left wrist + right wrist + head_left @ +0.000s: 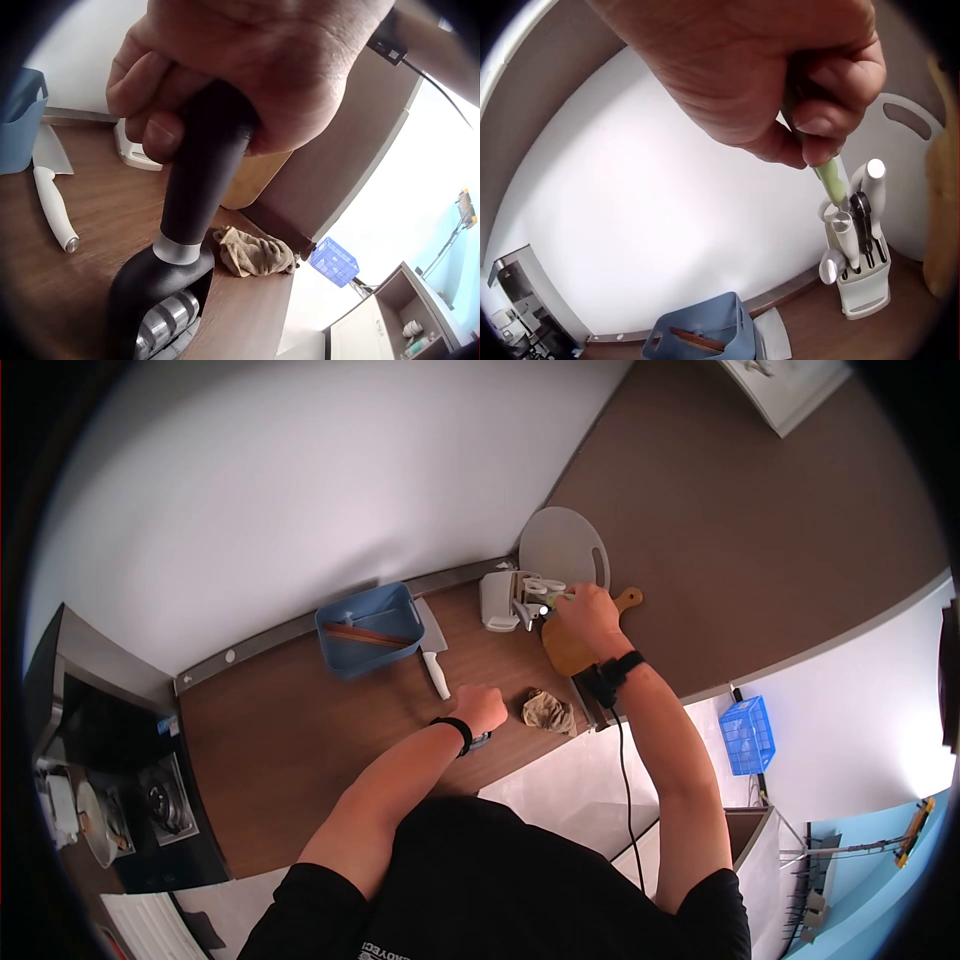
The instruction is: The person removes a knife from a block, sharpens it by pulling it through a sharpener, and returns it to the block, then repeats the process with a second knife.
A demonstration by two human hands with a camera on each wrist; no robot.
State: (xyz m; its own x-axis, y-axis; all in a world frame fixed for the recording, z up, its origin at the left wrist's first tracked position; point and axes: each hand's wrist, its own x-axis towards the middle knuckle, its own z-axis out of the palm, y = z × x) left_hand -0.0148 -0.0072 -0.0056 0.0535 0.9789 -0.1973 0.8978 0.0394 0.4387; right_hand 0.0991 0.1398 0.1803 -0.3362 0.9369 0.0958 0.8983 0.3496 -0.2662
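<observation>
My left hand [480, 707] grips the black handle of a knife sharpener [202, 172], which has metal rollers showing in its head in the left wrist view. The sharpener's head points down at the brown countertop. In the right wrist view my right hand [772, 82] holds a green-handled tool [830, 181] over the white knife block [865, 294]; the tool's lower end is hidden among the other handles. White-handled knives, black-handled scissors [862, 217] and a rounded metal end stand in the block. A white-handled cleaver [432, 650] lies flat left of the block.
A blue bin [370, 665] with brown sticks in it stands by the wall. A crumpled brown cloth [548, 712] lies near the counter's front edge. Behind the right hand are a wooden board [567, 650] and a grey oval board [560, 540]. A stove is at far left.
</observation>
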